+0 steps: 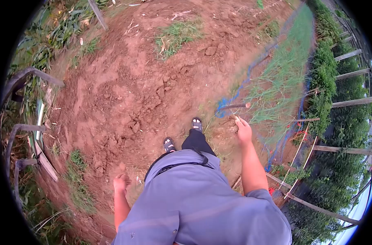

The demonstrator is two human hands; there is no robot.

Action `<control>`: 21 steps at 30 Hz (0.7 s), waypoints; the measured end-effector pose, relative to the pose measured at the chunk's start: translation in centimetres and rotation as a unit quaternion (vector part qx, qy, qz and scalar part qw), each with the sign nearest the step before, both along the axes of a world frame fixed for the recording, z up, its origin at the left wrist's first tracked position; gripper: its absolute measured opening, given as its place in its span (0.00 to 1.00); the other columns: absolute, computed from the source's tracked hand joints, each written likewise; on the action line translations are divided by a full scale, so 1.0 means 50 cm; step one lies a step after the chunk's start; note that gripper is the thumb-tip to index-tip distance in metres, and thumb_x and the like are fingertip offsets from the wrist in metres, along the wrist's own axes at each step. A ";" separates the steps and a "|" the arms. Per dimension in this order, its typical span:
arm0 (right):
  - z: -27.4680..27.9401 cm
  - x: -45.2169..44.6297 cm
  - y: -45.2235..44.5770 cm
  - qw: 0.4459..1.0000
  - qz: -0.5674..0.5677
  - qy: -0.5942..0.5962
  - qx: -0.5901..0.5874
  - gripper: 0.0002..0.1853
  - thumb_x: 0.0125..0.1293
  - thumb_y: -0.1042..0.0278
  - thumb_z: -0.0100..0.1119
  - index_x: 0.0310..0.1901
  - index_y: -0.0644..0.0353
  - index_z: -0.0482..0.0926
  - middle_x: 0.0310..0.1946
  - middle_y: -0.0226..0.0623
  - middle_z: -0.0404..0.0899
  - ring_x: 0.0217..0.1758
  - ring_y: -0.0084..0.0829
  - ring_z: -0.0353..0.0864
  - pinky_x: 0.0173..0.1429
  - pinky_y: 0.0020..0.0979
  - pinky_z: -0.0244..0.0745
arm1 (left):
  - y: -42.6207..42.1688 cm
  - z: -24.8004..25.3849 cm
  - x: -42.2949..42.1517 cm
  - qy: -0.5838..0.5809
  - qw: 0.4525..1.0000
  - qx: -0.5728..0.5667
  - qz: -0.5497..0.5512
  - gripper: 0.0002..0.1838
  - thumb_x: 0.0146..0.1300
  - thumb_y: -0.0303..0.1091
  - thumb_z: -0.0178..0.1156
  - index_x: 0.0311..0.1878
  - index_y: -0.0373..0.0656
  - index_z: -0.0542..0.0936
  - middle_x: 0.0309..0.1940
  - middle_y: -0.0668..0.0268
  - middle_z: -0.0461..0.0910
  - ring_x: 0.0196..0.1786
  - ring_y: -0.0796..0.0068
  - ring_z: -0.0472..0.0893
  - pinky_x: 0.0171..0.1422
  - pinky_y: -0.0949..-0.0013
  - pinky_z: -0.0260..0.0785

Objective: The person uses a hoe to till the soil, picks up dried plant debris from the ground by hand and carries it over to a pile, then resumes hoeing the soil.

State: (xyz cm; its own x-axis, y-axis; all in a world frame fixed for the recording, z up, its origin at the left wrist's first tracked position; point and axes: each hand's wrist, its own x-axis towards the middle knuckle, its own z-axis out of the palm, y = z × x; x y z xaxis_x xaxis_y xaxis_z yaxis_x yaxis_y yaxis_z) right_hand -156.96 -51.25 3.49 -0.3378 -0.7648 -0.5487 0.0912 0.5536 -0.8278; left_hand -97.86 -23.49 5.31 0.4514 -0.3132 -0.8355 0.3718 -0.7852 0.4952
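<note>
My right hand point(244, 130) reaches forward, its thumb and fingers pinched together. Something small and pale may be between the fingertips; I cannot make it out. Just beyond those fingertips a wooden stake point(235, 105) leans, with blue netting point(222, 107) bunched at its far end. It is unclear whether the fingers touch the stake. Low on the left, my left hand point(121, 183) hangs over the bare soil, slightly blurred. Its fingers look loosely apart, and I see nothing held in them.
Fine green plants point(271, 87) grow in a strip edged by blue netting on the right. Past it stand a leafy hedge point(322, 77) and wooden posts point(353, 102). Dark bent bars point(22, 127) stand at the left. Reddish, lumpy soil point(137, 94) lies around my feet.
</note>
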 end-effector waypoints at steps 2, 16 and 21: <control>-0.002 -0.010 -0.065 0.995 -0.053 -0.075 -0.049 0.17 0.74 0.72 0.61 0.63 0.62 0.79 0.50 0.33 0.86 0.46 0.25 0.86 0.46 0.33 0.86 | -0.001 0.002 -0.020 -0.006 1.000 0.005 0.024 0.09 0.66 0.28 0.59 0.48 0.38 0.79 0.28 0.61 0.81 0.24 0.69 0.82 0.24 0.68 0.71; -0.015 -0.271 -0.605 0.995 -0.079 0.052 -0.014 0.23 0.69 0.65 0.68 0.64 0.58 0.79 0.46 0.34 0.86 0.43 0.28 0.85 0.45 0.29 0.81 | -0.090 0.104 -0.334 -0.037 0.994 0.036 0.094 0.10 0.70 0.29 0.59 0.51 0.36 0.80 0.33 0.61 0.83 0.28 0.71 0.82 0.28 0.70 0.74; -0.207 -0.392 -0.613 0.974 0.013 0.223 0.030 0.24 0.68 0.64 0.68 0.63 0.62 0.79 0.36 0.32 0.84 0.37 0.26 0.83 0.38 0.29 0.80 | -0.050 0.125 -0.432 -0.002 0.990 0.063 0.124 0.09 0.70 0.29 0.60 0.49 0.35 0.80 0.32 0.62 0.82 0.28 0.72 0.82 0.27 0.71 0.73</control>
State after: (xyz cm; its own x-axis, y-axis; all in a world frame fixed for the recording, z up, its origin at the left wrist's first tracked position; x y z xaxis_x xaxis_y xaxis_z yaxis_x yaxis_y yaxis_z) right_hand -176.57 -81.88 -6.84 -0.5346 -0.7468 -0.3956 -0.2851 0.6001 -0.7474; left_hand -119.46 -26.01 11.54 0.5056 -0.0853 -0.8586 0.5593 -0.7253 0.4014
